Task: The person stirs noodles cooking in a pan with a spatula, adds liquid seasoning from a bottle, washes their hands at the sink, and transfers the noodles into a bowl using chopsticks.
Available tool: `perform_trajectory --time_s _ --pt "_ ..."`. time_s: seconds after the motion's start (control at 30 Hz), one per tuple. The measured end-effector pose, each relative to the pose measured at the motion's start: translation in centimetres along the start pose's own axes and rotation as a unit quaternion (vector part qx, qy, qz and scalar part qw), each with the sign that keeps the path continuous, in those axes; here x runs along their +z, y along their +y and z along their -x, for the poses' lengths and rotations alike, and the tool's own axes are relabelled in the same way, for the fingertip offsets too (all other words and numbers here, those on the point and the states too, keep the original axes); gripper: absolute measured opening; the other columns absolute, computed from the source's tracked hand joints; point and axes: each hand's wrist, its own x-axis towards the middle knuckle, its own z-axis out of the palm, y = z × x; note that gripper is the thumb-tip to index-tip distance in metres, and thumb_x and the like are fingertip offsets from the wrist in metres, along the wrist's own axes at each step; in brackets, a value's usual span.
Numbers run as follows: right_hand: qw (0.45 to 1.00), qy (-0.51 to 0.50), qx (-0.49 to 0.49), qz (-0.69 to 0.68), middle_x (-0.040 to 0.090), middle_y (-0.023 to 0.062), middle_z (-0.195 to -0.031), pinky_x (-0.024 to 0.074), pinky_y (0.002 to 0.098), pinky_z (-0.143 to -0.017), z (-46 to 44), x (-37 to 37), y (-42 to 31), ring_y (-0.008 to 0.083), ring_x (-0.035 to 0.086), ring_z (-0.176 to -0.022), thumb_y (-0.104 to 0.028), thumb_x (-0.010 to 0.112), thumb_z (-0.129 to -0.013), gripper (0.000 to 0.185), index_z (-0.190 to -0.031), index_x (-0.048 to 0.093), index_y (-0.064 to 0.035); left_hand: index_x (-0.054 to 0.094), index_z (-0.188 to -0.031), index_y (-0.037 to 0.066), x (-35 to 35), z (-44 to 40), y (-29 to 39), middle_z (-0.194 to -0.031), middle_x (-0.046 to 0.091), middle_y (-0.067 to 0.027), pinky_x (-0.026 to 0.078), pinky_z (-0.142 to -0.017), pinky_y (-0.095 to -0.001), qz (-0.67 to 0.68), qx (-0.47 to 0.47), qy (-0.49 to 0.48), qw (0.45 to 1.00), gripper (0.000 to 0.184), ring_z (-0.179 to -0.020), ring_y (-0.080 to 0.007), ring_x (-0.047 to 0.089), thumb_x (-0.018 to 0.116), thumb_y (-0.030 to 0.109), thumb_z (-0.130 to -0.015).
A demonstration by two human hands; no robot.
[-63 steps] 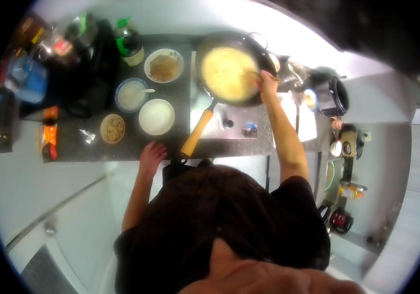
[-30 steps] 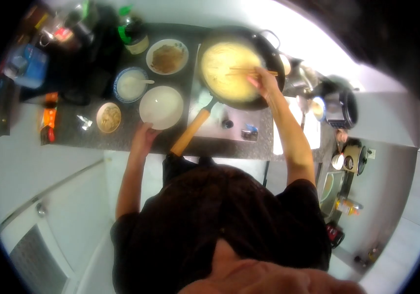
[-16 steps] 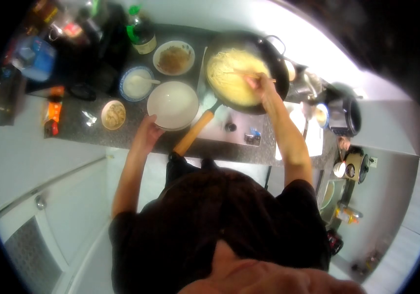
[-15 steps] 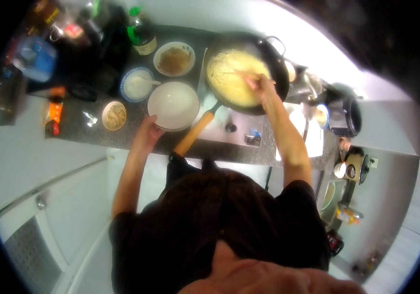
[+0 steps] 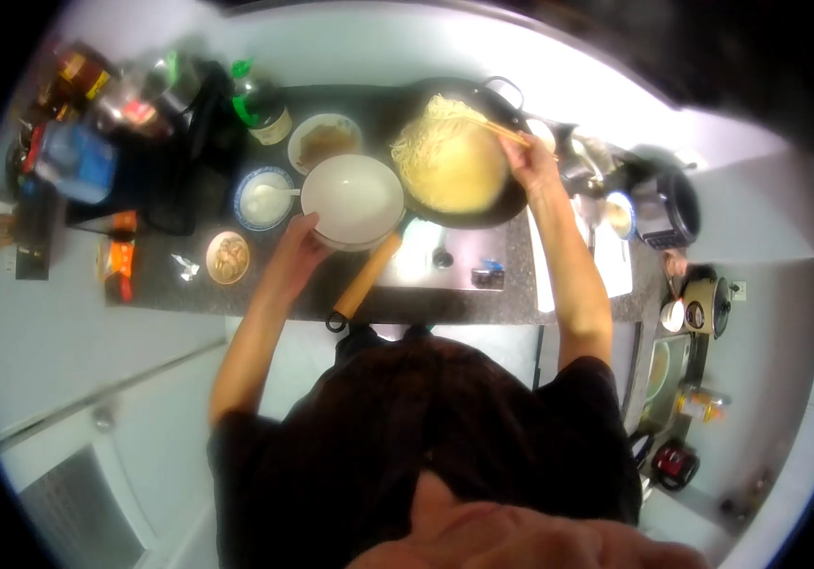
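My left hand [image 5: 305, 245] grips the rim of a white bowl [image 5: 352, 199], tilted toward me with nothing seen inside. The bowl is held just left of a dark wok [image 5: 513, 201] with a wooden handle [image 5: 369, 277]. Above the wok, my right hand [image 5: 532, 159] is closed around wooden chopsticks [image 5: 497, 128]. A clump of pale noodles [image 5: 440, 125] hangs from their tips. Its lower strands trail into yellowish liquid [image 5: 459, 180] in the wok.
Left of the held bowl are a patterned bowl [image 5: 252, 218] of white powder with a spoon, a bowl with brown residue [image 5: 303, 131], and a small bowl of pale pieces [image 5: 228, 258]. A green-capped bottle [image 5: 265, 119] stands behind. A white board [image 5: 613, 266] and a dark pot [image 5: 663, 211] are at right.
My right hand has raised the chopsticks, lifting a clump of noodles out of the liquid. My left hand has brought the bowl slightly right, closer to the wok. The camera view has shifted a little.
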Motion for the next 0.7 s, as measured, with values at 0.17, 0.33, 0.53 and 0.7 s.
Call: perform_trajectory --time_s 0.17,0.33,0.53,0.7 --pt "0.998 -0.008 -0.046 0.053 0.057 0.0278 -0.109 0.0625 0.0378 -0.077 2.6 0.7 -4.6 0.0363 0.064 -0.093 -0.006 0.042 -0.096 0.025 -0.111 0.046 0.0137 0.044 -0.125 -0.001 1.8 -1.5 -0.1 -0.125 0.051 -0.0116 0.041 -0.103 -0.038 -0.019 -0.028 -0.011 0.999 0.048 -0.12 -0.0208 0.049 0.056 0.032 -0.093" --pt "0.989 -0.01 -0.105 0.104 0.054 0.0293 -0.109 0.06 0.035 -0.085 6.0 2.1 -7.9 0.0353 0.061 -0.1 -0.002 0.036 -0.095 0.022 -0.104 0.047 0.0149 0.041 -0.133 -0.001 3.4 -2.2 -0.4 -0.131 0.051 -0.012 0.044 -0.1 -0.0352 -0.015 -0.048 -0.043 0.998 0.052 -0.119 -0.021 0.051 0.054 0.031 -0.094" --pt "0.99 -0.024 -0.109 0.083 0.055 0.0198 -0.106 0.0563 0.0327 -0.088 5.1 -0.3 -10.6 0.0259 0.058 -0.099 -0.003 0.047 -0.094 0.021 -0.108 0.051 0.0127 0.041 -0.126 -0.003 4.3 -2.7 -1.0 -0.127 0.05 -0.0154 0.043 -0.102 -0.038 -0.012 -0.051 -0.05 0.997 0.049 -0.119 -0.0243 0.051 0.055 0.031 -0.093" --pt "0.89 -0.07 -0.23 0.388 0.057 0.0182 -0.106 0.0558 0.0285 -0.086 0.7 -4.8 -12.1 0.0211 0.059 -0.095 -0.005 0.053 -0.093 0.022 -0.108 0.051 0.0117 0.041 -0.127 -0.003 3.9 -3.2 -1.4 -0.128 0.05 -0.0157 0.043 -0.103 -0.0386 -0.018 -0.057 -0.038 0.997 0.05 -0.119 -0.0246 0.051 0.055 0.031 -0.093"
